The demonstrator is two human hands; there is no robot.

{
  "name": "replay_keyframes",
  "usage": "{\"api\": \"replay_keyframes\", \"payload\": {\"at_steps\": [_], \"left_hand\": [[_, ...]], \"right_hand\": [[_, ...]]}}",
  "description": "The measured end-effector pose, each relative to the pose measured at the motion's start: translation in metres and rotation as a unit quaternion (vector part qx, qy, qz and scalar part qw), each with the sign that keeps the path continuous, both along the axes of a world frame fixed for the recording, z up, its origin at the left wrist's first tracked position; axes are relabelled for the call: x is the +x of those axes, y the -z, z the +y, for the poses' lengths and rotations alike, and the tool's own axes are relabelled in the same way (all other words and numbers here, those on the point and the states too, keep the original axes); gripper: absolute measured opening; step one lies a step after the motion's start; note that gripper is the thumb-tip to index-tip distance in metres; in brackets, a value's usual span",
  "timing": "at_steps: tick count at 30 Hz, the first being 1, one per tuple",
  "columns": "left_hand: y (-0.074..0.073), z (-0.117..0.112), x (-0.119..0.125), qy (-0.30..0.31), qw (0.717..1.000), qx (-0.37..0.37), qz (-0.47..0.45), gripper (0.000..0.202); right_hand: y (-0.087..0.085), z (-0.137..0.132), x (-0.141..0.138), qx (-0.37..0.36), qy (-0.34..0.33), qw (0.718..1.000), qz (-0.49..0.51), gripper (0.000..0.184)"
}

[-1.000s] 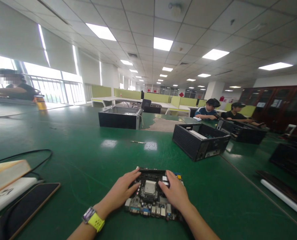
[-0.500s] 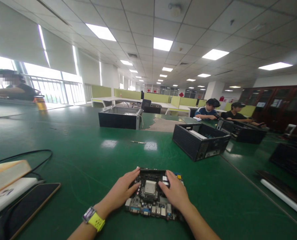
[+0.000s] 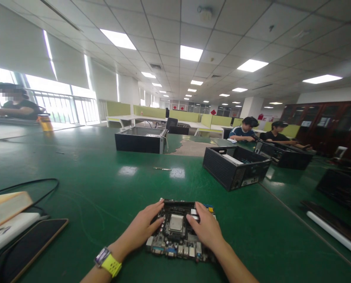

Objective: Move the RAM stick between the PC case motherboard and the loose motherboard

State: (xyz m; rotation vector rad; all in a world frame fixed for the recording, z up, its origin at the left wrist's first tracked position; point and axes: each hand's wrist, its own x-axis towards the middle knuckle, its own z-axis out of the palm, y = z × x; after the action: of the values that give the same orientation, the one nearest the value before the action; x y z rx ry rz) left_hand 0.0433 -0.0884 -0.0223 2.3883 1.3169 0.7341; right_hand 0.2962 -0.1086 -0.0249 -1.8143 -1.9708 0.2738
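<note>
A motherboard [image 3: 169, 239] lies flat on the green table in front of me, its row of ports facing me. A square metal-topped processor [image 3: 176, 223] sits near its middle. My left hand [image 3: 148, 221] rests on the board's left side, fingertips at the far left corner, thumb pointing inward. On the right side, my right hand [image 3: 206, 226] lies over the board, its fingers reaching one end of a long dark strip [image 3: 180, 204] along the far edge. Both hands hold the board; parts of its sides are hidden beneath them.
Beyond the board lies a thin memory stick [image 3: 162, 169]. Open computer cases [image 3: 234, 169] stand farther off. A phone [image 3: 36, 243], a white block [image 3: 13, 230] and a cable [image 3: 24, 181] are at left. Several people sit around the table [image 3: 84, 184].
The view has shifted very slightly. Both hands keep their places on the motherboard, and it has not visibly moved on the table.
</note>
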Motion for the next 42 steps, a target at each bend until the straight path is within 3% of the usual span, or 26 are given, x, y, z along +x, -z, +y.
{"api": "replay_keyframes", "payload": {"at_steps": [11, 21, 30, 42], "left_hand": [[-0.0063, -0.0039, 0.0026, -0.005, 1.000, -0.001, 0.002, 0.048], [-0.0014, -0.0010, 0.0008, -0.004, 1.000, 0.004, 0.001, 0.048], [-0.0078, -0.0035, 0.0028, -0.009, 1.000, -0.004, 0.024, 0.049], [-0.0055, -0.0023, 0.0020, 0.006, 0.999, 0.011, 0.031, 0.050]], "right_hand": [[0.0021, 0.0008, 0.0008, 0.004, -0.002, 1.000, -0.002, 0.063], [0.0038, 0.0010, 0.0005, 0.014, -0.002, 1.000, -0.007, 0.063], [0.0049, 0.0013, 0.0014, 0.007, -0.003, 1.000, -0.008, 0.063], [0.0025, 0.0010, 0.0012, 0.018, -0.013, 1.000, 0.000, 0.062]]}}
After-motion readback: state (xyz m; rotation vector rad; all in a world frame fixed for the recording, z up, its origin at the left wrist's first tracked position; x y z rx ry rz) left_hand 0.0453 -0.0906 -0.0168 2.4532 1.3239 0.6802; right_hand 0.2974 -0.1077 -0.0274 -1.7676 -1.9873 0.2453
